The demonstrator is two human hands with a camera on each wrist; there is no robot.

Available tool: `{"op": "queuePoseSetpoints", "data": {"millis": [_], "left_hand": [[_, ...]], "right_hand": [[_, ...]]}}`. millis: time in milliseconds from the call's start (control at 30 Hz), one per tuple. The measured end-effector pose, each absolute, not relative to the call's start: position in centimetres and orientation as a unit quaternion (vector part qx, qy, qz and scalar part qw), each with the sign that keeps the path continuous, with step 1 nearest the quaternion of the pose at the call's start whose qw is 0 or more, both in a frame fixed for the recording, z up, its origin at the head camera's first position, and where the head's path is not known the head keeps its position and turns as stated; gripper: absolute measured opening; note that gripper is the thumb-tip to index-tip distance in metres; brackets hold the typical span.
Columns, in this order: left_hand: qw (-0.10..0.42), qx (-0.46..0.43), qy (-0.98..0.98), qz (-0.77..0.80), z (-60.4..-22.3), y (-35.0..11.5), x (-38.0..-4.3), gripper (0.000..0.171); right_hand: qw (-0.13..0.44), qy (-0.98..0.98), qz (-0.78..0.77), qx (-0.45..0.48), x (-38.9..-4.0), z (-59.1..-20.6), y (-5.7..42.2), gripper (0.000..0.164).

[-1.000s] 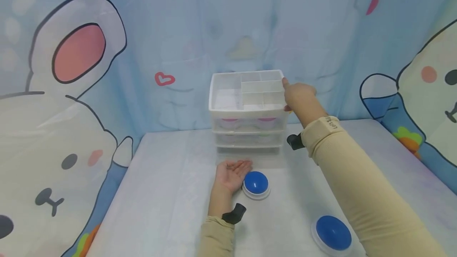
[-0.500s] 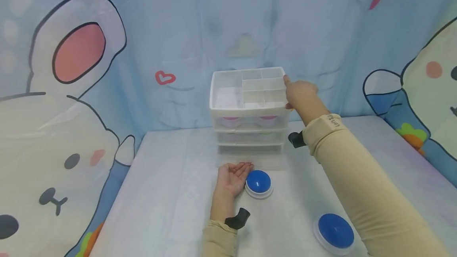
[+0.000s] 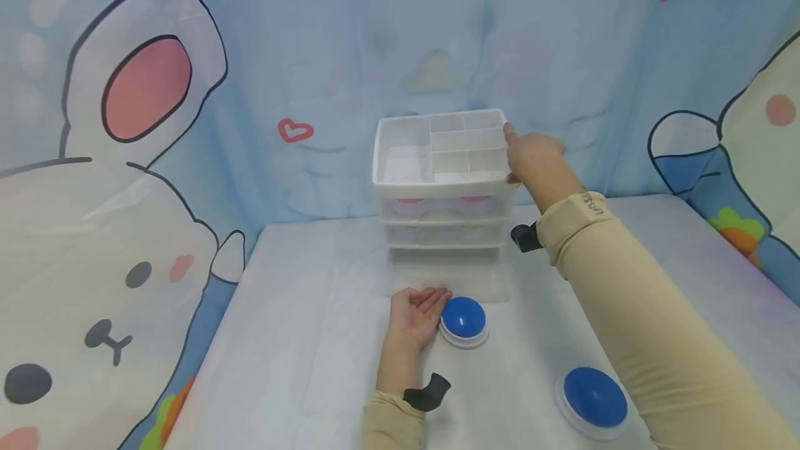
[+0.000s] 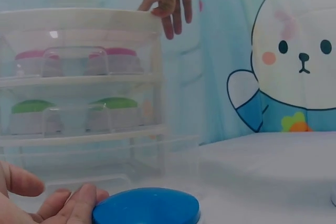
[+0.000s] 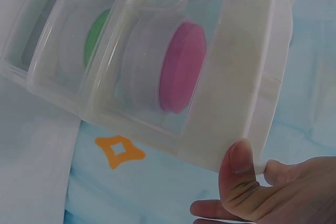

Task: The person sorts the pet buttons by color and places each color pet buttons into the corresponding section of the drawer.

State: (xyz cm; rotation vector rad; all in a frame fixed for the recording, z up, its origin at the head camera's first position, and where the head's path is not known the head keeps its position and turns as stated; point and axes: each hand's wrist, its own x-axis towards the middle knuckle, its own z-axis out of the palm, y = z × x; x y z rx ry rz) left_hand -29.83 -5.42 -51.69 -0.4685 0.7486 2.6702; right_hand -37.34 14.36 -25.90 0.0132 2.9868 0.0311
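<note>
A white storage unit with see-through drawers (image 3: 440,189) stands at the back of the table. My right hand (image 3: 536,158) holds its top right corner; the right wrist view shows the thumb (image 5: 239,161) on the top's front face. The bottom drawer (image 3: 400,276) is pulled out. My left hand (image 3: 415,314) lies palm up at that drawer's front, fingers bent at its handle, partly hidden from sight. Right beside these fingers sits a round blue-domed button (image 3: 464,317) on a white base. Another blue-domed button (image 3: 595,396) stands nearer, beside the right forearm.
Pink-topped round things (image 4: 113,61) are in the upper drawer and green-topped ones (image 4: 113,109) in the middle one. A divided tray (image 3: 403,158) forms the unit's top. A printed curtain (image 3: 312,54) hangs close behind. White cloth (image 3: 300,325) covers the table.
The bottom drawer has slid farther out toward me along with my left hand. My right hand keeps its hold on the unit's corner. The whole head view has shifted slightly.
</note>
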Motion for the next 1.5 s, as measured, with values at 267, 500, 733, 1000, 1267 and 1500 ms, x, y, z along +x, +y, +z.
{"op": "queuePoseSetpoints", "data": {"millis": [267,500,733,1000,1267,1500], "left_hand": [[0.142,-0.198,0.251,0.937,-51.0,-4.8,-29.3,0.045],[0.136,-0.207,0.264,0.932,-50.9,-4.2,-28.3,0.044],[0.106,-0.208,0.346,0.909,-50.3,-4.2,-26.8,0.050],[0.017,-0.067,0.818,0.570,-48.4,-1.6,-23.4,0.040],[-0.013,0.088,0.995,0.045,-49.5,2.3,-22.2,0.065],[0.017,0.080,0.996,-0.019,-48.5,2.3,-23.0,0.051]], "right_hand": [[0.080,0.997,0.003,0.004,-37.4,-25.7,14.3,0.099],[0.084,0.996,0.008,0.006,-37.3,-25.7,14.3,0.099],[0.082,0.997,-0.003,0.011,-37.3,-26.0,14.1,0.098],[0.087,0.996,0.002,0.015,-37.8,-25.8,14.3,0.099],[0.087,0.996,0.007,0.019,-37.9,-25.9,13.9,0.099],[0.091,0.995,-0.006,0.030,-38.0,-26.7,12.9,0.100]]}}
